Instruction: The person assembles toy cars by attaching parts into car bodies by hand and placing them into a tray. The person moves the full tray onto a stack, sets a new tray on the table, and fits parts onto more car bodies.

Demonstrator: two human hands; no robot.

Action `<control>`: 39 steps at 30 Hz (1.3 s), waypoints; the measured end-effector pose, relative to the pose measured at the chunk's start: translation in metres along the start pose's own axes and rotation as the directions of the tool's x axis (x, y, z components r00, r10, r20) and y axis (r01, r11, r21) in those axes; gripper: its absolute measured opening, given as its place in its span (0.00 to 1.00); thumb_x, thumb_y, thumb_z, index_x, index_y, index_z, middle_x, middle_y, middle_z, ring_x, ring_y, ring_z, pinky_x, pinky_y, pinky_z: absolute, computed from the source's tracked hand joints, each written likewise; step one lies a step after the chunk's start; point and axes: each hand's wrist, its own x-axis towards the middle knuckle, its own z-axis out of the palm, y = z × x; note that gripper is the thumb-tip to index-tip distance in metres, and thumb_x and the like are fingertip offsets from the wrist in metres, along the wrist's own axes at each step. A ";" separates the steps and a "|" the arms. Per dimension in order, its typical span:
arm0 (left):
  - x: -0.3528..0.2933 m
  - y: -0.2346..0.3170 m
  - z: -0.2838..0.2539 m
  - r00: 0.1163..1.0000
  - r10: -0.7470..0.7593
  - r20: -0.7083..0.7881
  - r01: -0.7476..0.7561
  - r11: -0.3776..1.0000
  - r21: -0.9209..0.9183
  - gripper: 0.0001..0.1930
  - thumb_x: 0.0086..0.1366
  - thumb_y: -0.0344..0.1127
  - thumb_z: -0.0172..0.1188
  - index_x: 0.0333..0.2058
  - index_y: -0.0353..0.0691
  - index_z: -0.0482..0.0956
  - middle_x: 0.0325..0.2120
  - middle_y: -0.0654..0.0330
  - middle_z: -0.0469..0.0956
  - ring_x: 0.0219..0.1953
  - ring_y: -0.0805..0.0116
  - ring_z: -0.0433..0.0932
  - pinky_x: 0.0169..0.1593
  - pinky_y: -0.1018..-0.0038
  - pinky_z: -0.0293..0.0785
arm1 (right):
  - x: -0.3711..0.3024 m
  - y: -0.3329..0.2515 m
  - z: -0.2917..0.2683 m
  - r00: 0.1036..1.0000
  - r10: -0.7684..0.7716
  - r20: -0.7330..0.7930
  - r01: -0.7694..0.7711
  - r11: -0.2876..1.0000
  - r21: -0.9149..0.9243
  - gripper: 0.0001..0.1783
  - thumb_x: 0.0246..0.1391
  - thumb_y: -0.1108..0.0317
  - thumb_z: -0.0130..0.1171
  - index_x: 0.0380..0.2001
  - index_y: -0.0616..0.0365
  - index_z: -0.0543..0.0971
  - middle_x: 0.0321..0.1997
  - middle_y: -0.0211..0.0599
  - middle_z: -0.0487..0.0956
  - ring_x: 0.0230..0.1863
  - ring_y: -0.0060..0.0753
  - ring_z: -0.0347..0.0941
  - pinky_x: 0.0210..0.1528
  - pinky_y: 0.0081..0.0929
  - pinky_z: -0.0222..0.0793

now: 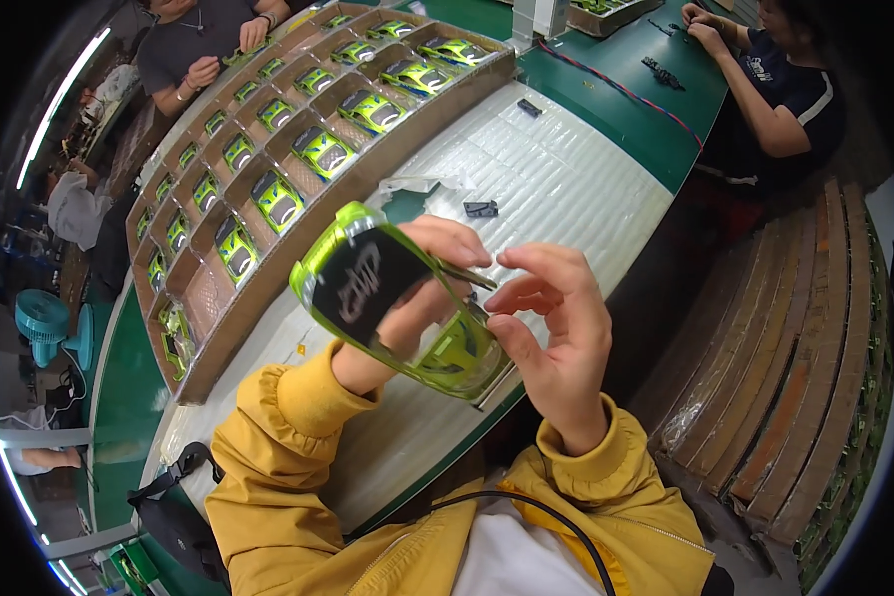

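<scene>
A bright green toy car body shell (372, 288) with a black panel and a clear window area is held up over the table, tilted toward me. My left hand (442, 240) is closed around it; some of its fingers show through the clear part. Close against the shell's right edge, my right hand (558, 323) has its fingers curled and its thumb near the middle fingertip. A tiny dark bit shows at those fingertips, too small to name. Beyond my hands, a small black plastic part (481, 210) lies on the white foam sheet (566, 169), and another black piece (529, 107) lies farther off.
A cardboard tray (253, 290) with dividers holds several green car shells on the left. Red and blue wires (621, 84) cross the green table (576, 70). Stacked cardboard trays (765, 348) stand at right. Two people work across the table. A teal fan (45, 316) sits far left.
</scene>
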 end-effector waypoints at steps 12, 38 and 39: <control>0.005 -0.007 0.004 0.998 -0.056 -0.015 0.052 0.979 -0.195 0.09 0.53 0.23 0.55 0.35 0.36 0.70 0.32 0.61 0.71 0.36 0.73 0.71 0.41 0.81 0.67 | 0.016 -0.011 -0.010 0.928 0.292 0.233 -0.242 0.945 -0.221 0.10 0.46 0.72 0.58 0.33 0.62 0.71 0.20 0.37 0.75 0.24 0.29 0.75 0.25 0.21 0.68; 0.003 -0.027 -0.013 0.983 -0.127 -0.129 0.124 0.992 -0.031 0.08 0.57 0.29 0.51 0.36 0.43 0.64 0.35 0.64 0.63 0.31 0.78 0.65 0.36 0.83 0.63 | 0.083 0.044 -0.169 0.984 0.133 0.114 -0.031 0.773 -0.633 0.10 0.47 0.62 0.54 0.24 0.58 0.75 0.18 0.39 0.75 0.21 0.34 0.74 0.24 0.26 0.66; 0.004 -0.026 -0.010 0.968 -0.137 -0.209 0.133 0.991 -0.036 0.08 0.55 0.28 0.51 0.34 0.42 0.64 0.33 0.63 0.63 0.30 0.78 0.65 0.34 0.82 0.63 | 0.087 0.048 -0.188 0.986 0.134 0.098 -0.034 0.741 -0.670 0.10 0.47 0.62 0.54 0.24 0.58 0.75 0.19 0.39 0.75 0.22 0.33 0.75 0.25 0.25 0.67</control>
